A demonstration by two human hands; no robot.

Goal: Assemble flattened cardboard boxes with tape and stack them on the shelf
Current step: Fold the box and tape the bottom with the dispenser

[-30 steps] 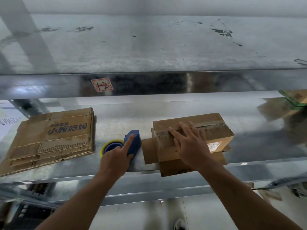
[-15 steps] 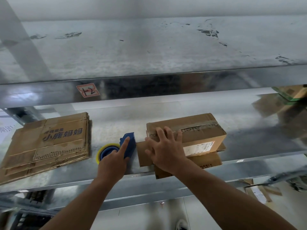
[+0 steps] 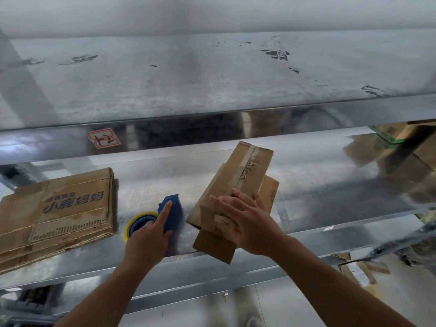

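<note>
The shelf (image 3: 306,192) carries everything, and places here are given from the box (image 3: 238,175). Well to the left of the box lies a stack of flats (image 3: 59,213), none yet folded up, so most of the task looks to be left. The box itself is formed and has tape along its top seam. It sits askew near the shelf's front edge, long axis running away from the person, on a flat card (image 3: 214,246) that juts out beneath its near end and past the shelf edge. I judge this one box close to finished: its near end may want taping, then it must be stacked. Just left of the box stands the blue tape gun (image 3: 172,213) with its yellow roll (image 3: 139,217).

The right grip (image 3: 245,223) reaches in from the near right, fingers spread and bent over the box's near end, grasping it. The left grip (image 3: 146,241) grasps the tape gun on the shelf, forefinger laid straight along its blue body.
</note>
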